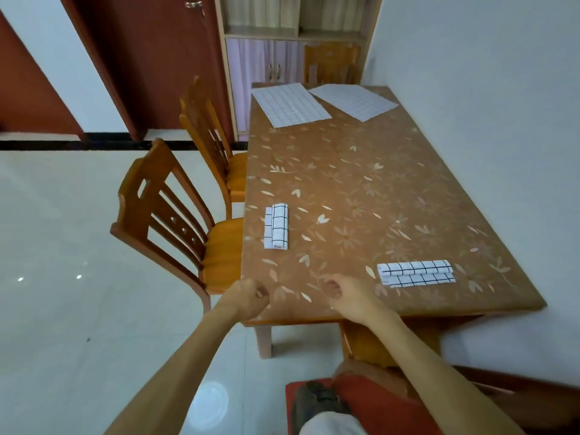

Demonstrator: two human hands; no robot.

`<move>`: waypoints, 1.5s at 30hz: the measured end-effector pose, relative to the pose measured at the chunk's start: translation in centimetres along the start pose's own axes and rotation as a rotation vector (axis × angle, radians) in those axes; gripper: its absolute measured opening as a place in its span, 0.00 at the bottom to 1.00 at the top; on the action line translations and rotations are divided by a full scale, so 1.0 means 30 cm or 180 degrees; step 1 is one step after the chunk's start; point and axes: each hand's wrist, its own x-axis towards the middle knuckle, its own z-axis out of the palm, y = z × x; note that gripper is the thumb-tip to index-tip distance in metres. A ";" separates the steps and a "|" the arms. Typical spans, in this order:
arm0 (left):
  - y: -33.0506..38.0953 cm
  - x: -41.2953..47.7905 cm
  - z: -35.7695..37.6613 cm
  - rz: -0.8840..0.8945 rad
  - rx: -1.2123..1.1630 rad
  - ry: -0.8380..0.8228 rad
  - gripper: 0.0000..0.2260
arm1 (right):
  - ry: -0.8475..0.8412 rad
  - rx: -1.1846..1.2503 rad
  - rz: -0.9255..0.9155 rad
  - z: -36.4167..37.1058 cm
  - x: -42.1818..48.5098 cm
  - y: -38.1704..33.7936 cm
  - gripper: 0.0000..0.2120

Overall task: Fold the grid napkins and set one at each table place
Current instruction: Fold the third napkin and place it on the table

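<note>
On the tabletop [361, 183]: left folded napkin [276, 227] by the left edge, right folded napkin [416, 273] front right, flat napkins [290, 104] side by side behind.

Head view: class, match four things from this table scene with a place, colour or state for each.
Things:
1 unfolded napkins
2 left hand
3 nearer side chair
4 table cover

Descriptions:
a curled, holding nothing
b brown with pale flowers
c far end of the table
d at the table's left edge, next to a folded napkin

Pairs: 1-c, 2-a, 3-d, 4-b
</note>
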 end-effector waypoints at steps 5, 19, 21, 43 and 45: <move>-0.147 0.009 -0.092 -0.0097 -0.0175 0.0020 0.12 | 0.0009 0.0081 -0.0027 0.063 0.040 -0.159 0.23; -0.402 0.280 -0.480 0.0514 0.0220 -0.0508 0.12 | 0.0060 0.0426 0.0524 0.240 0.370 -0.485 0.12; -0.444 0.320 -0.564 0.0629 0.0241 -0.0501 0.12 | 0.0092 0.0558 0.0626 0.261 0.410 -0.550 0.15; -1.060 0.788 -1.458 0.1393 0.0009 -0.1072 0.08 | 0.0681 0.0998 0.1477 0.410 0.978 -1.553 0.08; -1.115 0.854 -1.545 0.1370 -0.0015 -0.1039 0.09 | 0.0637 0.0979 0.1339 0.374 1.078 -1.629 0.13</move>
